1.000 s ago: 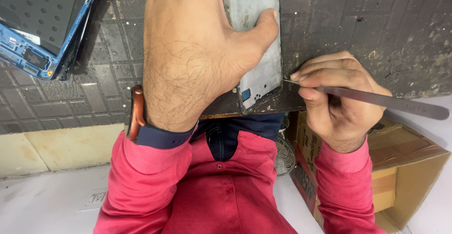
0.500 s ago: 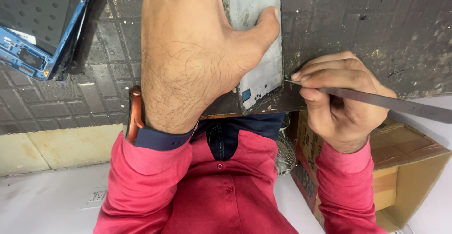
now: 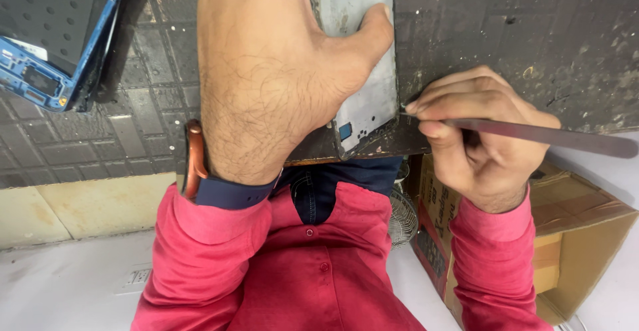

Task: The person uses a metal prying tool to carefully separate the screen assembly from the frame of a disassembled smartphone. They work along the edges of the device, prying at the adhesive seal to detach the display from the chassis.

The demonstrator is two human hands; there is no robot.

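Note:
My left hand (image 3: 279,78) presses flat on a grey phone frame (image 3: 363,98) lying on the dark work mat (image 3: 506,51), thumb laid across its upper part. My right hand (image 3: 476,138) grips a long metal pry tool (image 3: 552,136) like a pen. The tool's tip touches the right edge of the phone frame. A watch with an orange case and dark blue band sits on my left wrist (image 3: 200,171).
A blue phone chassis with a dark back panel (image 3: 56,38) lies at the top left of the mat. Below the mat's edge stand an open cardboard box (image 3: 572,238) and a small wire fan grille (image 3: 403,214). Red sleeves fill the lower middle.
Nearly nothing differs. My right hand and the tool have shifted very slightly while the tip stays at the frame's right edge.

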